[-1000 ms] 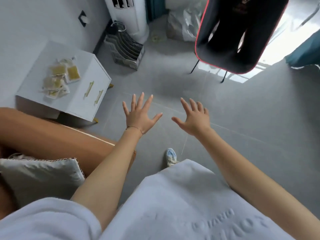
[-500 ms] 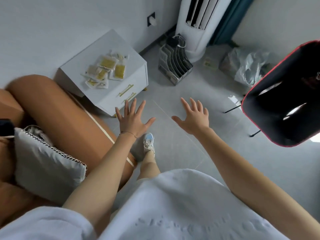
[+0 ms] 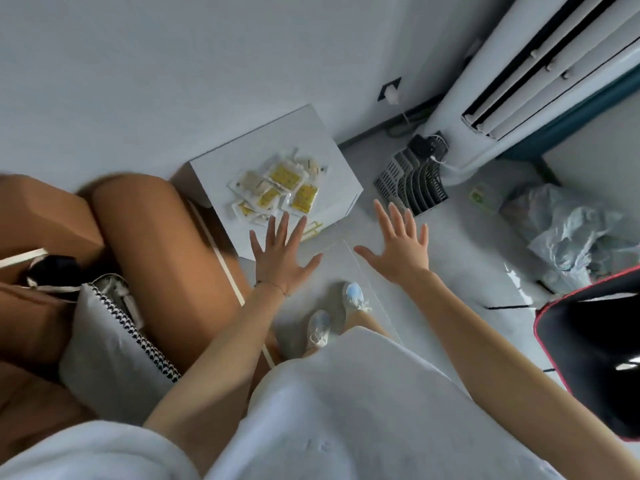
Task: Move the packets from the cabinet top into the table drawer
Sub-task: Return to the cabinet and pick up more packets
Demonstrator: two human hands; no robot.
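Note:
Several clear packets with yellow contents (image 3: 277,190) lie in a loose pile on top of a small white cabinet (image 3: 228,161) against the wall. The cabinet's front shows gold handles (image 3: 313,229). My left hand (image 3: 280,258) hovers spread flat just in front of the cabinet's near edge, its fingertips below the pile and holding nothing. My right hand (image 3: 398,245) is also spread and empty, over the floor to the right of the cabinet. No table drawer is in view.
A brown sofa arm (image 3: 162,251) with a houndstooth-edged cushion (image 3: 110,344) stands left of the cabinet. A tall white air conditioner (image 3: 519,74), a dark file rack (image 3: 412,183) and a plastic bag (image 3: 568,233) stand to the right. A black red-edged chair (image 3: 595,355) is at the right edge.
The view has swung left and closer to the cabinet. Both open hands now sit nearer the packets, the left one reaching the cabinet's front edge.

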